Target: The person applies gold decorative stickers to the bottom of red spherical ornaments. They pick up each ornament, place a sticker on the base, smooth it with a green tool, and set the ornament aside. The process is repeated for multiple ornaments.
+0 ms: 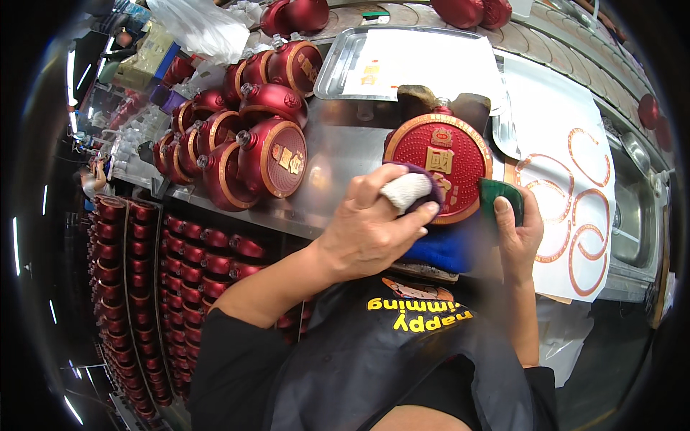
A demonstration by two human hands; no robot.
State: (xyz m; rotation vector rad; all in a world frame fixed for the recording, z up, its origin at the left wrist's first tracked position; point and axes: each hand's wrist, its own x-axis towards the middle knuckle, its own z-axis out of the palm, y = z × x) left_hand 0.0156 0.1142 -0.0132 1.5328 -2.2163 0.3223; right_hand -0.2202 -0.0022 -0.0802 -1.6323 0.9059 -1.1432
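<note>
Left grip point(374, 230) pinches a rolled white-and-purple cloth point(411, 192) over the lower left of a round red bottle point(463, 161), which sits just beyond it, neck pointing away from the person. Right grip point(519, 230) holds a green scraper point(507, 195) between thumb and fingers, at the copper-coloured rim. For good work, even pressure, light strokes around the raised characters and a flat scraper edge seem wisest.
</note>
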